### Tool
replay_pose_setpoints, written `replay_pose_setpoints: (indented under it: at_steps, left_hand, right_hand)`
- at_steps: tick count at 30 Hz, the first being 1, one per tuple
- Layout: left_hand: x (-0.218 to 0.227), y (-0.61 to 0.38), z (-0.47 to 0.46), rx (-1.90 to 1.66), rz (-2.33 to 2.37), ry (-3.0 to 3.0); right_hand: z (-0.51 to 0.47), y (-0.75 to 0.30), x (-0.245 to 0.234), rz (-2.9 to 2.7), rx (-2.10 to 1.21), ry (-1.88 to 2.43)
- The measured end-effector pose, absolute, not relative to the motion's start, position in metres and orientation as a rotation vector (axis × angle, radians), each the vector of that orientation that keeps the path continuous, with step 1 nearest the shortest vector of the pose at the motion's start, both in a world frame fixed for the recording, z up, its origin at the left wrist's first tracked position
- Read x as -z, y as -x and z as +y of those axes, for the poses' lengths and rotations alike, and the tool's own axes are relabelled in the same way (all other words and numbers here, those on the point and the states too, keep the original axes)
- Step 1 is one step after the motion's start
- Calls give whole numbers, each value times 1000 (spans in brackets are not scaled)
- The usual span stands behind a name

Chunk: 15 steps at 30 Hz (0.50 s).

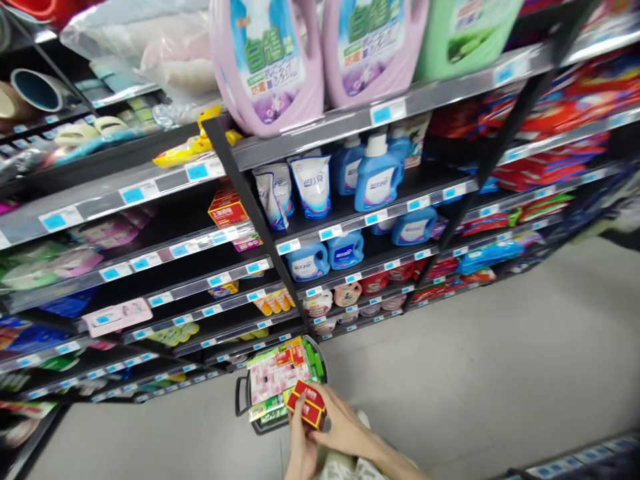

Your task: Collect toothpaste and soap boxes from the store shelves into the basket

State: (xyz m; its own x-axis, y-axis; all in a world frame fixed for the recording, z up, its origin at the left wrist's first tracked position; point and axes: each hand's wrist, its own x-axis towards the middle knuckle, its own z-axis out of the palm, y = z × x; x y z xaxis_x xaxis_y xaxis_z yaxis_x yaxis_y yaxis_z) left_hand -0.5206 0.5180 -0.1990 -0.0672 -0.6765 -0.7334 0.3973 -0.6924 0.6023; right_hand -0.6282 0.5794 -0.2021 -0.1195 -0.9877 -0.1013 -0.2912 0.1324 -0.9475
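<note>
Low in the view, a pair of small red boxes (308, 402) with yellow edges and white lettering is held between my two hands. My left hand (300, 437) grips them from the near left side, with its thumb lying up over the front. The fingers of my right hand (337, 419) wrap round their right side. Just beyond and below the boxes stands a dark basket (239, 395) with a handle on its left. Pink-and-white and green packs (273, 377) fill it, with several red boxes (291, 358) lying on top.
Tall shelving (210, 312) crosses the view, with blue detergent bottles (376, 183), white pouches (311, 185) and large purple jugs (273, 73). More red boxes (229, 208) sit on a left shelf. Grey floor (465, 373) lies to the right; another shelf edge (580, 460) shows bottom right.
</note>
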Motion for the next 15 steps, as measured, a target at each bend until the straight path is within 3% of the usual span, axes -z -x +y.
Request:
replay_pose_setpoints:
  at_steps: [8,15]
  left_hand:
    - [186,568,522,2066,-501,-1259]
    - [189,577,535,2147,-548,-1020]
  right_hand:
    - [594,654,207,1852,1267,1124]
    - [613,681,215,1707,1617,755]
